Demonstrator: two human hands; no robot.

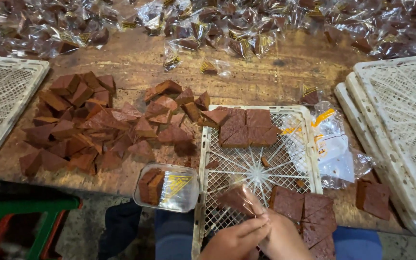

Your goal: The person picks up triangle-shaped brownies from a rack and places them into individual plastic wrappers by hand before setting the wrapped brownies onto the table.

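- Left hand [234, 240] and right hand [285, 240] pressed together at the near edge of the white mesh tray [203, 159]; fingertips of both pinch one clear-wrapped brown piece [237, 198].
- Wrapped piece sits just above the fingertips, over the tray's near half.
- Bare brown slabs [309, 212] lie just right of the hands on the tray.
- Clear tub [167, 188] with two pieces overhangs the tabletop's near edge, left of the hands.
- Loose heap of cut pieces [92, 125] toward the left of the tabletop.
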